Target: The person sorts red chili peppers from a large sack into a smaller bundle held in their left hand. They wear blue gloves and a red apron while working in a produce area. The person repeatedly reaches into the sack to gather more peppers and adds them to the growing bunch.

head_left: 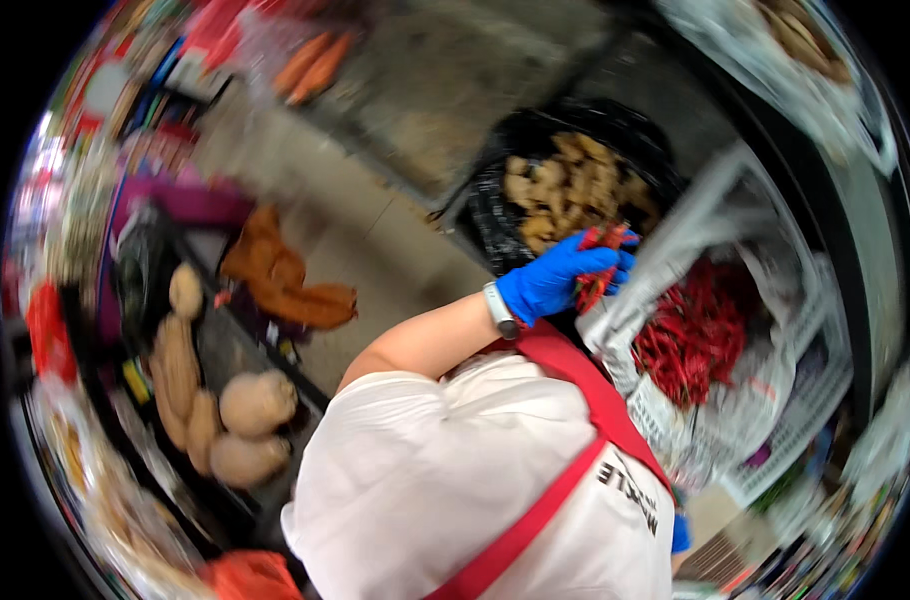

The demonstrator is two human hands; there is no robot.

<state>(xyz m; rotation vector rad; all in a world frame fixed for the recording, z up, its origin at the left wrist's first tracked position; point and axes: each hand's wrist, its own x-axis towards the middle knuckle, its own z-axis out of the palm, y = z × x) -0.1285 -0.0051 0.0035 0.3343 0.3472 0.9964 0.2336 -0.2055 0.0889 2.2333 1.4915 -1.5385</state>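
Observation:
My left hand (pixel 560 275), in a blue glove with a watch above it, is closed around a small bunch of red chilies (pixel 597 285). It is held between a black plastic bag of ginger (pixel 565 190) and a white bag (pixel 775 385) lined with paper. Inside the white bag lies a heap of long red chilies (pixel 690 335). Low on the right, only a sliver of my right hand (pixel 681 533) in its blue glove shows beside my apron; its fingers are hidden.
A white plastic crate (pixel 835 385) surrounds the chili bag. On the left, pale squashes (pixel 258 403) lie in a dark tray near a brown cloth-like item (pixel 285 275) that is blurred. Carrots (pixel 315 68) are at the top, and a dark rail (pixel 825 210) runs along the right.

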